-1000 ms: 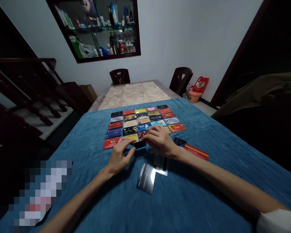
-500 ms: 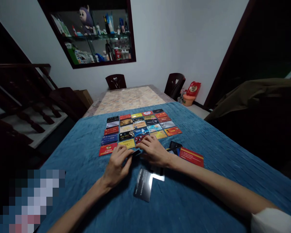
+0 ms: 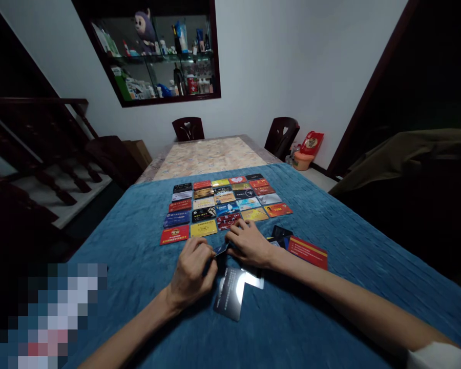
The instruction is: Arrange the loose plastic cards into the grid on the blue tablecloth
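Note:
My left hand [image 3: 194, 269] and my right hand [image 3: 249, 243] meet over the blue cloth, both closed on a dark card [image 3: 221, 249] that shows between their fingers. Beyond them several plastic cards lie face up in tidy rows, with a red card [image 3: 174, 234] and a yellow card [image 3: 204, 227] in the near row. My right fingertips are close to a dark red patterned card [image 3: 228, 221]. Below my hands rests a grey card [image 3: 229, 293] with printed lines, overlapping a shiny card [image 3: 255, 279]. Beside my right wrist a red card with a gold stripe [image 3: 308, 252] tops some dark cards.
The blue cloth [image 3: 138, 246] covers the near part of a long patterned table [image 3: 215, 154]. Dark wooden chairs [image 3: 282, 137] stand at its far end. A brown cloth [image 3: 403, 151] hangs at the right, and a wooden railing [image 3: 34, 102] is at the left.
My hands have drawn back slightly from the rows of cards, still holding the dark card, which is tilted differently. The view has shifted a little to the left.

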The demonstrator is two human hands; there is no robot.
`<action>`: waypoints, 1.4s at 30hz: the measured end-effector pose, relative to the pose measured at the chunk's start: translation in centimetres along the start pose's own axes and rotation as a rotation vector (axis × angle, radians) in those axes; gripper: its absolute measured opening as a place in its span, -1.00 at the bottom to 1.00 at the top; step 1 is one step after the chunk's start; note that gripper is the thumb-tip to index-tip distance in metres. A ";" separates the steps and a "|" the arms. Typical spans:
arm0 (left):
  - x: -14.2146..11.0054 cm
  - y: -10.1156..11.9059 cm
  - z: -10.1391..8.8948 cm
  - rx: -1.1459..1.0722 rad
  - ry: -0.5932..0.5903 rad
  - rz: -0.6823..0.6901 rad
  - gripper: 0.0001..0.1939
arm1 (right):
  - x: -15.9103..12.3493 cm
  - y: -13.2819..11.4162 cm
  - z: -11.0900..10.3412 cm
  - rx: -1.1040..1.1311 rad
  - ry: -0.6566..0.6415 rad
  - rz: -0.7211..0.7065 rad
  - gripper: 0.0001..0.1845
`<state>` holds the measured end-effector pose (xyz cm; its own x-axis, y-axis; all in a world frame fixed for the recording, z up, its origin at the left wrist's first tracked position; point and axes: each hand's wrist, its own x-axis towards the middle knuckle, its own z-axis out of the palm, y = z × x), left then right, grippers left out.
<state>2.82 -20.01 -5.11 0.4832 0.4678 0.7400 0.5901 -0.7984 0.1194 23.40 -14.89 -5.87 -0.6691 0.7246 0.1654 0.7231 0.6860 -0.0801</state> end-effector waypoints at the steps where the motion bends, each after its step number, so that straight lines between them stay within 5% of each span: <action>1: 0.0 0.0 0.0 -0.004 0.003 0.002 -0.84 | 0.0 0.0 0.0 -0.008 0.004 -0.005 -0.72; 10: -0.6 -0.7 0.5 -0.119 0.051 -0.156 -0.85 | 0.1 0.1 -0.5 0.039 0.037 -0.035 -0.76; 22: -1.1 -2.4 1.0 -0.080 0.043 -0.369 -0.93 | 0.5 1.1 0.9 0.259 0.271 -0.041 -0.77; 27: -1.8 -3.2 1.5 -0.087 0.003 -0.476 -0.58 | 0.5 1.0 1.1 0.248 0.330 -0.044 -0.66; 42: -2.3 -2.9 1.6 0.144 -0.089 -0.249 -0.56 | 0.4 1.1 1.4 0.118 0.513 -0.077 -0.80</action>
<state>1.03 -18.12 -8.20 0.3633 0.6790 0.6380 0.7803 -0.5959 0.1899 23.65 -13.72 -7.27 -0.5279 0.5668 0.6325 0.6316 0.7599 -0.1537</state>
